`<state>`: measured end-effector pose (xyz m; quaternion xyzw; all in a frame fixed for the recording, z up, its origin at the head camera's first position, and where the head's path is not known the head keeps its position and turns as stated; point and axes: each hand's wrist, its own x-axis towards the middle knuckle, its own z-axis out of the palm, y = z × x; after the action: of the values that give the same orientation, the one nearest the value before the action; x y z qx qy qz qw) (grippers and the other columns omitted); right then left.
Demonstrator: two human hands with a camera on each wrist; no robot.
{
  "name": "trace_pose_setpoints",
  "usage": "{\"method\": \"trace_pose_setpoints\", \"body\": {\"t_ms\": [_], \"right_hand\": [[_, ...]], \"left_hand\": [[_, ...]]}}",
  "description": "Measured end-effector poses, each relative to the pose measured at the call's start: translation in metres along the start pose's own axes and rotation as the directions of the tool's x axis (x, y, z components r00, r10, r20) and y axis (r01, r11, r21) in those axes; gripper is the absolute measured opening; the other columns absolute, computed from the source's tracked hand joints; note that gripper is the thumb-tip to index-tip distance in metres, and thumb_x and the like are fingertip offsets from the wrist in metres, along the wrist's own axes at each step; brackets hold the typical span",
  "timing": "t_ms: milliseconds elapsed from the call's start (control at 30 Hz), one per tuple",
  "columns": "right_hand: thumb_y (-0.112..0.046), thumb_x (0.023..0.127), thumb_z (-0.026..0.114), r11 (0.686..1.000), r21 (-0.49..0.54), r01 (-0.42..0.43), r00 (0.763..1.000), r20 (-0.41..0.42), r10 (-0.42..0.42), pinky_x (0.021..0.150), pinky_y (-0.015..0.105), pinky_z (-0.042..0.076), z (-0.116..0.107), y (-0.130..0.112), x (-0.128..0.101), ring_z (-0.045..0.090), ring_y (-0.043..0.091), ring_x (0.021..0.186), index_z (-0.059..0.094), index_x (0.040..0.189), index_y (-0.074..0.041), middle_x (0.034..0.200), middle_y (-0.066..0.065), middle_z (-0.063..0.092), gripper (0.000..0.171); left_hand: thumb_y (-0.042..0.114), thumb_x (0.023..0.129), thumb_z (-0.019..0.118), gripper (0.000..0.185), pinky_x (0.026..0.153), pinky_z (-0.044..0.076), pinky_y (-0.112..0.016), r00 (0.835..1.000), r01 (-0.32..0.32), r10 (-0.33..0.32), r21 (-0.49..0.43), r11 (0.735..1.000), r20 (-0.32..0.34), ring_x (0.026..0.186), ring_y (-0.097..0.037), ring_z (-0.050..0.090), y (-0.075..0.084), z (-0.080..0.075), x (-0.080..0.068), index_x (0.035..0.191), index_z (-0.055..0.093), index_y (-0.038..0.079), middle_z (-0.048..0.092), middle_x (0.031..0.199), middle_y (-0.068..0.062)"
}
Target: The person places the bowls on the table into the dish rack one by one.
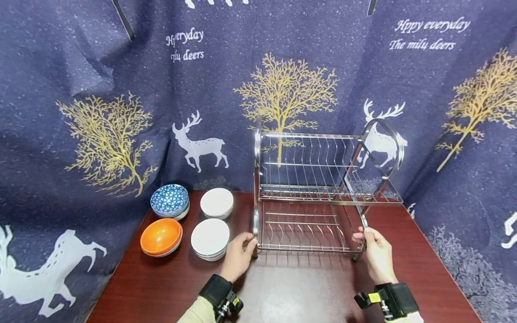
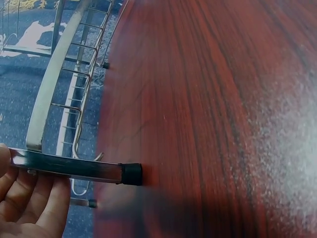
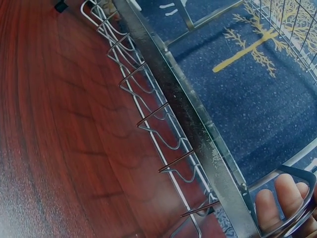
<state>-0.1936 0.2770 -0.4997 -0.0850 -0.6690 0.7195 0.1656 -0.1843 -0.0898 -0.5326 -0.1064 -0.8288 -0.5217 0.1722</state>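
A two-tier metal dish rack (image 1: 299,202) stands near the table's back edge, its wire shelves holding nothing. My left hand (image 1: 238,256) grips the rack's front left upright low down. In the left wrist view the left fingers (image 2: 53,201) curl round that upright just above its black foot (image 2: 131,174). On the other side, my right hand (image 1: 378,255) grips the front right upright at about the lower shelf's height. The right wrist view catches the right fingers (image 3: 289,194) wrapped round the metal frame; the thumb is not visible there.
Left of the rack sit stacked bowls: blue-patterned (image 1: 169,199), orange (image 1: 161,237), and two white stacks (image 1: 216,202), (image 1: 210,235), the nearer one close to my left hand. A dark blue printed curtain (image 1: 210,89) hangs behind the reddish-brown table (image 1: 299,291).
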Motion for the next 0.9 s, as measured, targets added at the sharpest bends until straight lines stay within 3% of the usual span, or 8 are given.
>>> {"method": "trace_pose_setpoints", "body": {"t_ms": [100,200,333,533,567,667,733,900], "right_hand": [[-0.019,0.100,0.049,1.000,0.003,0.020,1.000,0.008,-0.020,0.069,0.020,0.049,0.003,0.001,0.000,0.069,0.011,0.074,0.065,0.100,-0.008,0.076,0.000,0.071,0.019],[-0.020,0.100,0.050,1.000,0.014,0.004,1.000,-0.002,-0.004,0.069,0.020,0.049,0.005,0.002,0.000,0.068,0.010,0.074,0.063,0.105,0.000,0.076,0.000,0.071,0.024],[-0.019,0.100,0.051,0.997,0.069,0.027,0.998,0.060,-0.031,0.068,0.020,0.049,-0.001,0.018,0.007,0.068,0.011,0.077,0.061,0.111,0.004,0.080,0.002,0.072,0.028],[-0.021,0.099,0.052,0.995,0.062,0.072,0.991,0.106,-0.078,0.066,0.020,0.050,-0.001,0.027,0.010,0.069,0.011,0.079,0.060,0.114,0.006,0.082,0.000,0.072,0.032],[-0.024,0.099,0.052,0.998,0.009,0.061,0.995,0.083,-0.061,0.066,0.020,0.051,0.002,0.021,0.007,0.069,0.009,0.079,0.058,0.114,0.008,0.081,-0.002,0.072,0.036],[-0.020,0.099,0.051,0.999,0.031,0.013,0.999,0.046,-0.015,0.065,0.021,0.051,0.006,0.017,0.006,0.069,0.011,0.077,0.057,0.114,0.010,0.078,0.001,0.071,0.034],[-0.023,0.100,0.049,0.999,-0.030,-0.039,0.999,0.006,0.039,0.066,0.021,0.051,0.012,0.005,0.001,0.068,0.009,0.076,0.056,0.114,0.010,0.076,-0.002,0.071,0.036],[-0.019,0.101,0.048,0.993,-0.012,-0.114,0.993,-0.020,0.114,0.069,0.022,0.051,0.015,-0.003,-0.001,0.068,0.010,0.076,0.064,0.102,-0.005,0.076,0.001,0.071,0.021]], "left_hand": [[0.008,0.091,0.064,0.006,0.075,0.055,-0.031,1.000,0.009,-0.009,0.010,1.000,-0.013,0.087,-0.023,0.067,-0.001,-0.002,0.000,0.094,0.063,0.002,0.068,0.092,-0.008],[0.007,0.091,0.064,0.008,0.076,0.055,-0.032,1.000,0.020,-0.020,0.003,1.000,-0.019,0.086,-0.024,0.067,0.000,-0.004,0.001,0.095,0.063,0.001,0.067,0.092,-0.010],[0.008,0.091,0.064,0.010,0.075,0.055,-0.032,0.999,0.043,-0.043,0.017,0.999,-0.020,0.085,-0.023,0.067,0.001,-0.007,0.000,0.097,0.064,0.000,0.068,0.092,-0.010],[0.010,0.092,0.063,0.010,0.077,0.055,-0.034,0.999,0.045,-0.044,0.033,0.998,-0.015,0.087,-0.024,0.067,-0.001,-0.011,0.000,0.097,0.064,0.001,0.068,0.093,-0.010],[0.010,0.092,0.063,0.010,0.077,0.055,-0.034,0.999,0.042,-0.042,0.032,0.999,-0.013,0.088,-0.025,0.067,-0.001,-0.011,0.000,0.097,0.064,0.001,0.068,0.094,-0.010],[0.010,0.092,0.063,0.010,0.078,0.055,-0.035,0.999,0.040,-0.039,0.038,0.998,-0.015,0.089,-0.024,0.068,-0.003,-0.012,0.000,0.096,0.064,0.001,0.068,0.093,-0.010],[0.009,0.092,0.063,0.009,0.078,0.055,-0.035,0.999,0.035,-0.034,0.040,0.999,-0.020,0.088,-0.023,0.068,-0.004,-0.012,0.000,0.096,0.064,0.002,0.068,0.092,-0.009],[0.008,0.091,0.063,0.008,0.077,0.055,-0.034,0.999,0.015,-0.014,0.036,0.999,-0.031,0.085,-0.023,0.068,-0.006,-0.011,0.000,0.095,0.063,0.001,0.068,0.091,-0.009]]}}
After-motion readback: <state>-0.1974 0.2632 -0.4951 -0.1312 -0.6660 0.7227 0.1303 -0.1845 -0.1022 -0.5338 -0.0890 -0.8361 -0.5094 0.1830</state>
